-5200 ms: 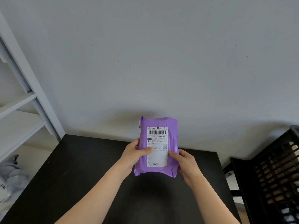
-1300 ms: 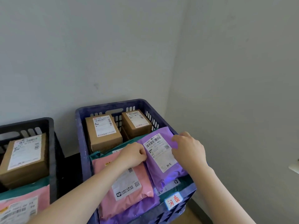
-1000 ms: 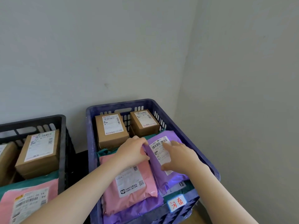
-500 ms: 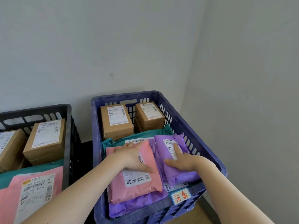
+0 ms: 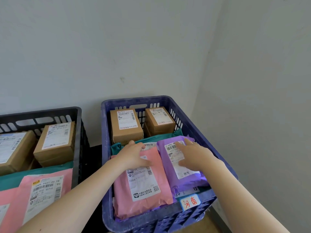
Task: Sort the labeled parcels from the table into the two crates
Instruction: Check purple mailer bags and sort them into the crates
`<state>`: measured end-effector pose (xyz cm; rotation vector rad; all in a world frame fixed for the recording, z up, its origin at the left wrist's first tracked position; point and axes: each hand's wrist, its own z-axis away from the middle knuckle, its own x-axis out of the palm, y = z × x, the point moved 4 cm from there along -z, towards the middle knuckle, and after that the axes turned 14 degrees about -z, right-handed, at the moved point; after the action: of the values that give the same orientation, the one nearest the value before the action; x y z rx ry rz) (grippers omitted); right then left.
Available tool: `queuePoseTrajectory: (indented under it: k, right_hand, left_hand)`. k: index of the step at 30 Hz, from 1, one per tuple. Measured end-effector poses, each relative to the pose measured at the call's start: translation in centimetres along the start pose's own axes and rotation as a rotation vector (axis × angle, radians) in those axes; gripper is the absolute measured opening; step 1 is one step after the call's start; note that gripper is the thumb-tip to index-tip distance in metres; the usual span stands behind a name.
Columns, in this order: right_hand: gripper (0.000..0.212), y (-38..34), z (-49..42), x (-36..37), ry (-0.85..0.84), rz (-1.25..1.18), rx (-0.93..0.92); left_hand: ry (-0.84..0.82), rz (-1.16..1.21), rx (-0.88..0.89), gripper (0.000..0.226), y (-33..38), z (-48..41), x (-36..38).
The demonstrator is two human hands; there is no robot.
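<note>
The purple labeled parcel (image 5: 183, 175) lies flat in the blue crate (image 5: 196, 132), at its front right. My right hand (image 5: 193, 155) rests on it with straight fingers, covering part of its white label. My left hand (image 5: 134, 153) lies flat on the upper end of a pink parcel (image 5: 143, 187) beside it. Behind them two brown boxes (image 5: 126, 125) stand in the crate's far end, on a teal bag. A black crate (image 5: 77, 132) at the left holds brown boxes and a pink parcel (image 5: 40, 194).
The blue crate stands in a room corner, with a grey wall close on its right. A tag with red characters (image 5: 190, 201) hangs on its front rim. A narrow dark gap separates the two crates. The table is out of view.
I carried the purple parcel from the table to the blue crate and laid it beside the pink one. Both hands have flattened on the parcels; my right hand's fingers now stretch further up the label.
</note>
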<state>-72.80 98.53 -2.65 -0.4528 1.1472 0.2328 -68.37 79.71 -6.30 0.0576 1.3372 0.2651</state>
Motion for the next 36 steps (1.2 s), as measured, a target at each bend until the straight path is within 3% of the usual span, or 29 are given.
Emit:
queuePoseTrajectory:
  k: [3,6,10,14,23,36]
  right_hand:
    - [0.085,-1.4,0.0,0.1,-0.068,0.124,-0.063]
    - [0.096,-1.3,-0.6,0.6,-0.194,0.181,-0.002]
    - [0.105,-0.9,-1.6,1.1,-0.28,0.19,0.005]
    - [0.105,-0.8,-2.6,1.9,-0.293,0.172,-0.029]
    - [0.106,2.5,-2.9,3.4,-0.295,-0.188,-0.025]
    - [0.102,1.1,-1.1,1.8,-0.197,-0.189,-0.063]
  left_hand:
    - [0.028,-0.085,0.102,0.088,0.8,0.5,-0.8]
    - [-0.167,-0.256,0.196,0.109,1.7,1.1,-0.5]
    - [-0.334,-0.333,0.158,0.119,1.7,0.9,0.7]
    - [-0.331,-0.341,0.128,0.12,1.3,-0.1,1.7]
    - [-0.321,-0.304,0.129,0.121,1.0,-0.5,2.5]
    - [-0.18,-0.284,0.131,0.106,1.7,1.3,0.2]
